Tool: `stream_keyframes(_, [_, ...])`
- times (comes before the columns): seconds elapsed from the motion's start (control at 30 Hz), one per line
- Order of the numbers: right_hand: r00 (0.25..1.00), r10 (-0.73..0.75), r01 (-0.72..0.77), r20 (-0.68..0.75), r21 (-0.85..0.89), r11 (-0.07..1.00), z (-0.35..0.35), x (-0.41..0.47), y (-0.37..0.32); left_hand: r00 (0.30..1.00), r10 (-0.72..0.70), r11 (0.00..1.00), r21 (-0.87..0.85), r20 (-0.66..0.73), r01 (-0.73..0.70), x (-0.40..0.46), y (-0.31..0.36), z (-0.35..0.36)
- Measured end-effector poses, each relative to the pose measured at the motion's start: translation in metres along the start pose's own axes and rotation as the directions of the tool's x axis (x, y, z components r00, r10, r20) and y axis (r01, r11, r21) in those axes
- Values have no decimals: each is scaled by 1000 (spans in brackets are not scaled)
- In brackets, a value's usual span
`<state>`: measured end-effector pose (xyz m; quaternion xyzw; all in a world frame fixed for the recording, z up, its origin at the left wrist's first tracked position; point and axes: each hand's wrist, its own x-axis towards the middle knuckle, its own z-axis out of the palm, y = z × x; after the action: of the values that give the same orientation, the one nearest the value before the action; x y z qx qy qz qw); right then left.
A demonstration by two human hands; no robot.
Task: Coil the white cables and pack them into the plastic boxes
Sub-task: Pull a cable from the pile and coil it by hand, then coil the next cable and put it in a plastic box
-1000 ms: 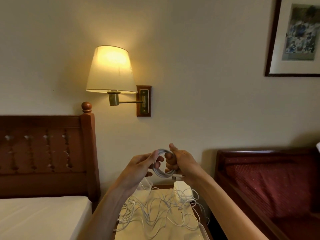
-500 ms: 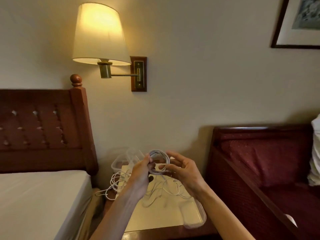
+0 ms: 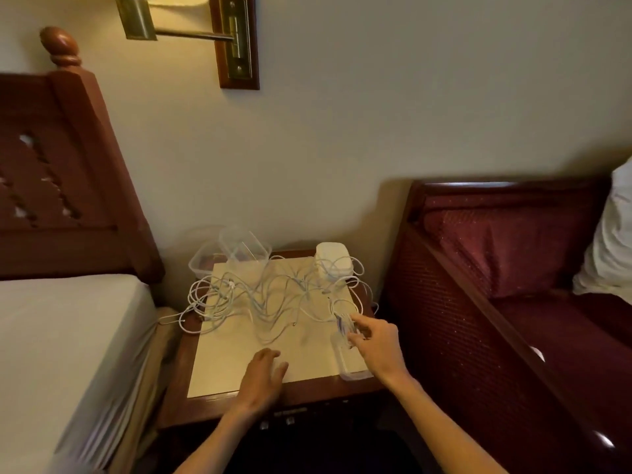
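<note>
A tangle of loose white cables (image 3: 260,295) lies spread across the pale top of the bedside table (image 3: 239,367). My right hand (image 3: 376,343) holds a small coiled white cable (image 3: 343,323) over the far end of a clear plastic box (image 3: 345,366) at the table's right front edge; motion blur hides the exact grip. My left hand (image 3: 263,374) hovers flat above the table's front middle, fingers apart and holding nothing. Two empty clear plastic boxes (image 3: 239,256) stand at the back left. A white stack of lids or boxes (image 3: 333,263) stands at the back right.
A bed with a white sheet (image 3: 58,343) and a carved wooden headboard (image 3: 58,179) lies to the left. A dark red wooden-framed sofa (image 3: 506,268) with a white pillow (image 3: 612,241) stands on the right. A brass wall lamp bracket (image 3: 236,39) hangs above.
The view has tilted down. Both hands have dropped from chest height to the table. My left hand has let go of the coil, and my right hand has carried it to the box at the right.
</note>
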<state>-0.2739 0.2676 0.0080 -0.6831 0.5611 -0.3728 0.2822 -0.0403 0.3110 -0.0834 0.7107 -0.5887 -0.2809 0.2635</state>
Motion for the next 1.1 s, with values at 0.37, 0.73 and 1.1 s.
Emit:
stream_keyframes(0.37, [925,-99,336,368,-662,670,45,13,70,974,216,838,499,68,-220,10,-62,31])
stream_keyframes(0.73, [894,32,295,447,-641,709,43,29,71,970,242,791,573,30,-216,10,-68,38])
stream_keyframes(1.1, [898,-423,427,121,-469,774,54,62,21,984,162,736,655,75,-171,7,-60,32])
